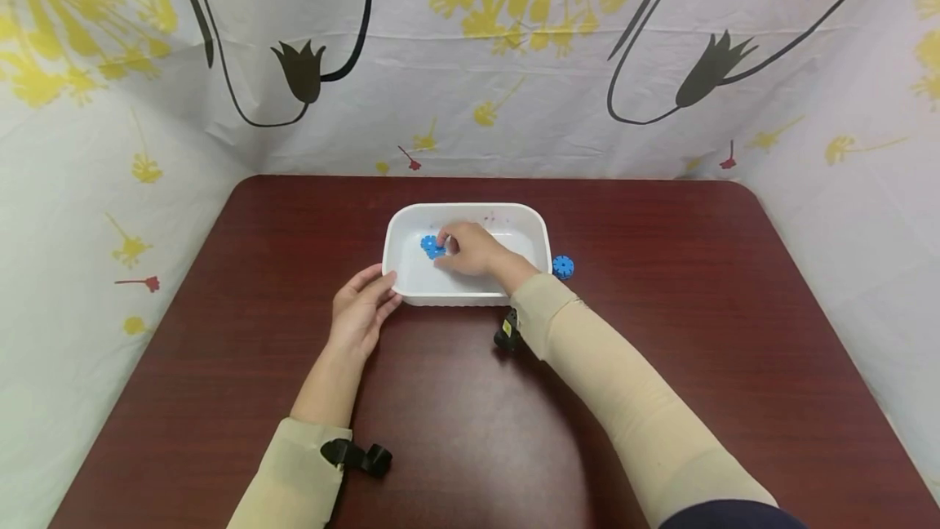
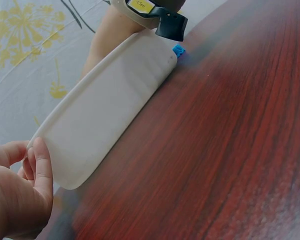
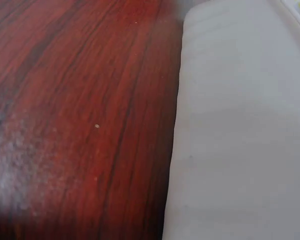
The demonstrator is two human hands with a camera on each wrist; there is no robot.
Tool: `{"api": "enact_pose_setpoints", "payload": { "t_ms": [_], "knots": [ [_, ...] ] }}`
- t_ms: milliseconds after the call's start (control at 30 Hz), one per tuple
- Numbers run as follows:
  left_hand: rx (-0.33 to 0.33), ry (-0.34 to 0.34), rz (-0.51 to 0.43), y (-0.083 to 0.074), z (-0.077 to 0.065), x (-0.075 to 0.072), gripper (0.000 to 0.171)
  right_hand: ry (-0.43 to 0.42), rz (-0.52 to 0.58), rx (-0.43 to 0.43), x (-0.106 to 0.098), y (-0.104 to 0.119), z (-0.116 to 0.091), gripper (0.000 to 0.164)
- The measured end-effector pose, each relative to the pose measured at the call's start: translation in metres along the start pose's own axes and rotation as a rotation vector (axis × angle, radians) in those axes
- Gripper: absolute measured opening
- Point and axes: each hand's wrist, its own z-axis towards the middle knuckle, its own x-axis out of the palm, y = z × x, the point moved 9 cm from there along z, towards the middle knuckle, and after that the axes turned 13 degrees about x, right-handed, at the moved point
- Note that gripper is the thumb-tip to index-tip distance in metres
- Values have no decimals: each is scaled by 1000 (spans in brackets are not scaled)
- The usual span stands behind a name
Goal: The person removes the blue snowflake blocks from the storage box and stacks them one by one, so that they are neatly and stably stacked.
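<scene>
A white rectangular tray (image 1: pixel 411 284) stands on the table. My left hand (image 1: pixel 360 308) grips its near left corner, with fingers on both sides of the rim, as the left wrist view (image 2: pixel 25 180) also shows. My right hand (image 1: pixel 473 250) reaches down inside the tray, its thumb and index finger curled about a blue notched plastic disc (image 1: pixel 436 252). Another blue notched disc (image 1: pixel 427 242) lies against it, on the tray floor at the left. In the right wrist view only the tray's outer wall (image 3: pixel 240 125) and the table show; the hand itself is out of sight.
Just outside the tray's right wall sits one more blue notched disc (image 1: pixel 563 267) on the dark red wooden table (image 1: pixel 698 308). A patterned white cloth (image 1: pixel 470 137) hangs behind the table and at both sides. Each wrist carries a small black camera (image 1: pixel 376 460).
</scene>
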Motion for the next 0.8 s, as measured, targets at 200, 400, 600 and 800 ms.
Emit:
{"api": "enact_pose_setpoints", "payload": {
  "t_ms": [200,400,600,800],
  "knots": [
    [7,-4,4,0,0,0,34,-9,-13,9,1,-2,3,36],
    [8,-5,3,-1,-1,0,34,17,-24,11,4,-2,3,28],
    [5,-5,10,-1,-1,0,36,45,-44,-2,6,0,3,36],
    [3,-4,9,0,0,0,34,57,-8,8,4,-4,2,33]
  ]
}}
